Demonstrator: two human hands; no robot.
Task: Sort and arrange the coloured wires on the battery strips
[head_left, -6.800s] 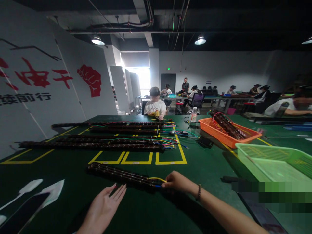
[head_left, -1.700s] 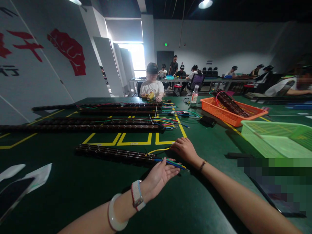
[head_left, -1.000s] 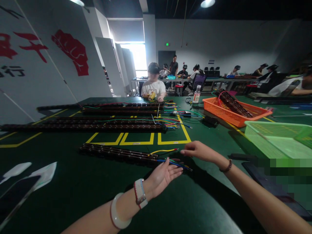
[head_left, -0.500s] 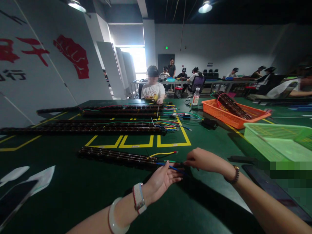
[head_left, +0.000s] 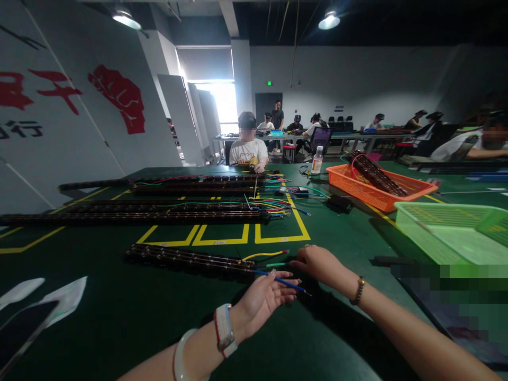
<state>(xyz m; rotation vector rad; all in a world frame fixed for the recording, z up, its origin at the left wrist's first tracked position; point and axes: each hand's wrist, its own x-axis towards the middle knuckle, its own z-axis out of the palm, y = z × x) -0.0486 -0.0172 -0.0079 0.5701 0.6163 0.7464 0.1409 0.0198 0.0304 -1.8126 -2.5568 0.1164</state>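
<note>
Your near bundle (head_left: 190, 260): dark brown, flecked with white; yellow wire (head_left: 264, 256), green wire (head_left: 275, 264), blue wire (head_left: 292, 285). Your tabletop (head_left: 159, 328): dark green, yellow tape (head_left: 283, 239) outlines. Your bangle (head_left: 180, 360): plain white.

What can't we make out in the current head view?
Head view: whether the right hand has a grip on the green wire; its own fingers hide any contact.
Head view: right end of the green basket; cut off by the right edge.
Head view: lower-right dark slab; pixel blocks cover part.
Head view: left-side dark slab; cut by the left edge.
Head view: print on the white label; too small.
</note>
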